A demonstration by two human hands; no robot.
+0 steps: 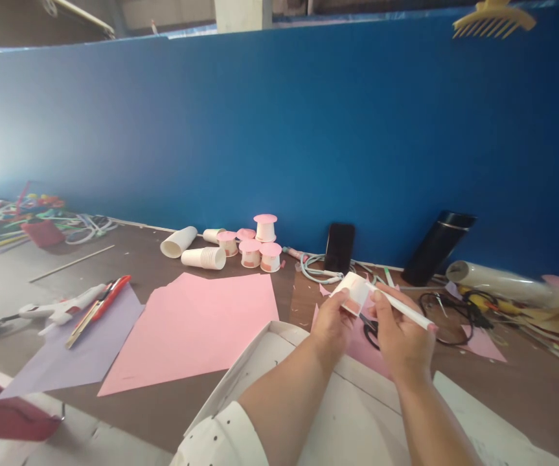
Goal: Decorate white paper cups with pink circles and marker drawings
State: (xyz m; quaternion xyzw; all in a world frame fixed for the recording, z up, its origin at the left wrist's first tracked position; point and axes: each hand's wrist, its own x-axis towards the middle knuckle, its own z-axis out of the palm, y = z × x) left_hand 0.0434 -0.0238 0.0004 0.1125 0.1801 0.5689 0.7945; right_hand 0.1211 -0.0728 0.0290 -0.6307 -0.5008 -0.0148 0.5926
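My left hand (333, 323) is closed around a small white paper cup (352, 291) with a pink patch on its side. In my right hand (402, 333) is a white marker (408, 310), its tip end against or very near the cup and its pink end pointing right. Black-handled scissors (370, 331) lie partly hidden below the hands, on pink paper. Several cups topped with pink discs (265, 228) stand in a group by the blue wall, one raised on the others. Stacked plain cups (204, 258) lie on their side left of them.
Pink paper (201, 323) and lilac paper (89, 343) cover the left-centre table, with a red cutter (99, 307) and a glue gun (63, 307). Along the wall are a phone (339, 248), a black bottle (437, 247) and a clear-wrapped roll (507, 283). Cables lie at right.
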